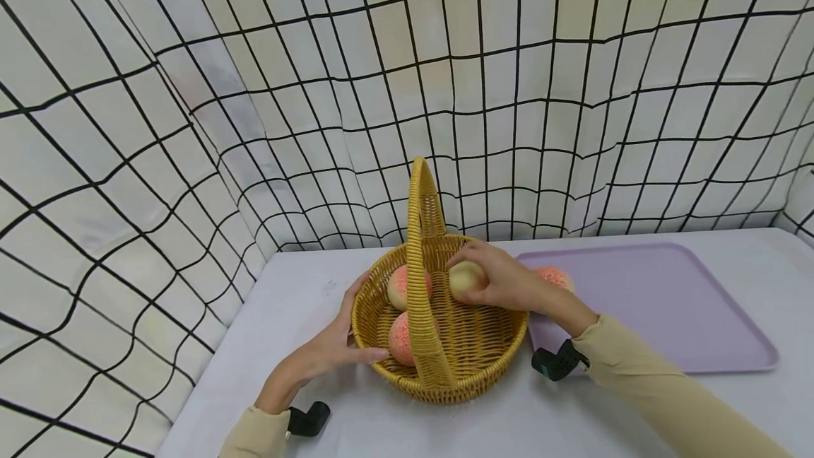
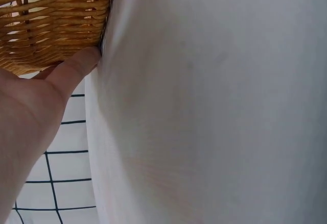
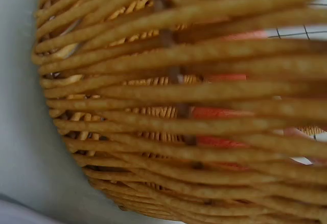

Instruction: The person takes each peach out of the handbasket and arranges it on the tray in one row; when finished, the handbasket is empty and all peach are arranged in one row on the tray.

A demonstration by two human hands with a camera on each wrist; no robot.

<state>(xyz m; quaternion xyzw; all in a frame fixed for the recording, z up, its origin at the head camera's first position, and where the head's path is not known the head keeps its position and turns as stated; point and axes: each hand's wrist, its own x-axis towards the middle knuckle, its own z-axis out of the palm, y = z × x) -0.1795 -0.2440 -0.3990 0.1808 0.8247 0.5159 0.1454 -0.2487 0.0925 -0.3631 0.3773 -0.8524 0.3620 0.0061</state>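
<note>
A round yellow wicker basket with a tall arched handle stands on the table. Two pink-and-cream peaches lie in its left part, one peach behind the other peach. Inside the basket, right of the handle, my right hand grips a third, cream-sided peach. My left hand rests against the outside of the basket's left wall, thumb and fingers spread straight. In the left wrist view its thumb lies low along the wicker wall. The right wrist view shows mostly wicker; the right hand's fingers are hidden there.
A light purple tray lies right of the basket. Another pink peach is at the tray's left side, partly behind my right forearm. White cloth covers the table. A black grid net over white sheeting borders the back and left.
</note>
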